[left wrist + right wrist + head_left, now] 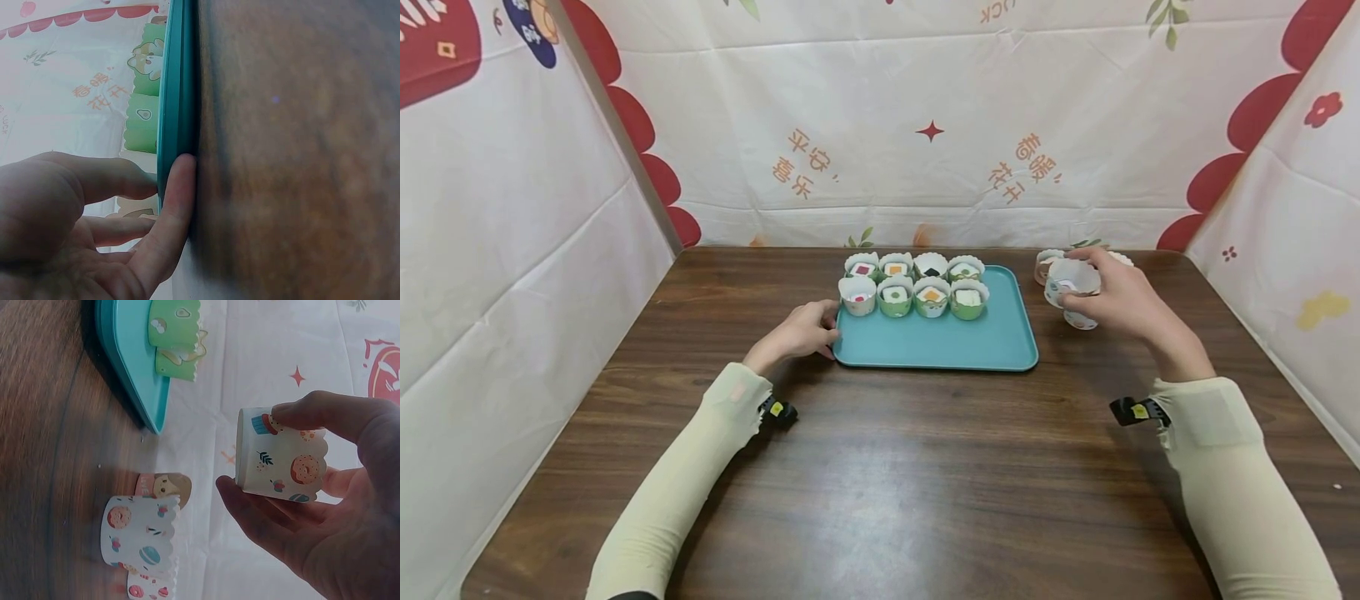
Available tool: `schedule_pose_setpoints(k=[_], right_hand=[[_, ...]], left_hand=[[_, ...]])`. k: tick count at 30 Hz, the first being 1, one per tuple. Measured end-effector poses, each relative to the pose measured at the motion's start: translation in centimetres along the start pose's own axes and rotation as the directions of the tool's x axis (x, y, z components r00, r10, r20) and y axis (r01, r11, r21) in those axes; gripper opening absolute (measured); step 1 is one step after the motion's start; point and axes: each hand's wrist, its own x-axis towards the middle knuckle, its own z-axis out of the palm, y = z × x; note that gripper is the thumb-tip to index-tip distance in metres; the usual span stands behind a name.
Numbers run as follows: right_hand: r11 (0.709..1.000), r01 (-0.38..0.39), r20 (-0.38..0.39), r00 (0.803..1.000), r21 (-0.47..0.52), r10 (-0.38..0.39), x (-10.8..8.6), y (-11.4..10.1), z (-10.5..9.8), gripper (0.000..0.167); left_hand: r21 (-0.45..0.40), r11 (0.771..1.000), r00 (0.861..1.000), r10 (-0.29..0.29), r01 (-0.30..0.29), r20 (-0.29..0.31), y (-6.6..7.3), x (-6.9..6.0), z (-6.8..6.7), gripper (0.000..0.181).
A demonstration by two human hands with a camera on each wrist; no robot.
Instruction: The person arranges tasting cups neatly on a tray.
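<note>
The right hand (1123, 304) grips a white paper cup (1072, 276) by its sides, off to the right of the teal tray (925, 343). Seen in the right wrist view, this cup (281, 465) has donut and cupcake prints and lies between the thumb and fingers of the right hand (331, 487), clear of the table. The left hand (801, 331) is at the tray's left edge. In the left wrist view, the left hand (94, 219) has its thumb and a finger on either side of the tray's rim (177, 94). Two rows of filled cups (896, 296) stand on the tray.
Several other paper cups (137, 528) stand on the brown table (880, 467) below the held cup, at the table's back right. Printed white cloth (880, 167) hangs behind the table and along both sides. The tray's front and right parts hold no cups.
</note>
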Motion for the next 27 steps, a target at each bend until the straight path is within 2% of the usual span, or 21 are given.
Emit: schedule_pose_setpoints(k=[12, 27], right_hand=[[0.998, 0.065, -0.021, 0.998, -0.009, -0.066, 0.3, -0.9, 1.3, 0.069], [0.996, 0.086, -0.007, 0.996, 0.008, -0.086, 0.6, -2.9, 2.0, 0.066]], left_hand=[[-0.005, 1.000, 1.000, -0.005, 0.005, -0.001, 0.0, 0.1, 0.1, 0.059], [0.002, 1.000, 1.000, -0.005, 0.005, 0.000, 0.0, 0.1, 0.0, 0.059]])
